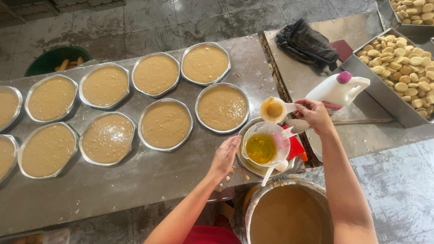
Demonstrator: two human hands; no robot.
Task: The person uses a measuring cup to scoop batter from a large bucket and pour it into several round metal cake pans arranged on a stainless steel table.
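Scoop (274, 110) of tan batter clenched in right hand's (315, 114) grip; left hand (226, 156) released beside white jug (337, 91).

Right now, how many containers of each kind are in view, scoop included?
Batter-filled round pans: 10, two cut by the left edge
Large batter pot: 1
Bowl of yellow liquid: 1
White scoop: 1
White jug: 1
Green bucket: 1
Trays of round pieces: 2
Total: 17

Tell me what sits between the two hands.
In the head view, a clear bowl of yellow liquid sits between the left hand and right hand.
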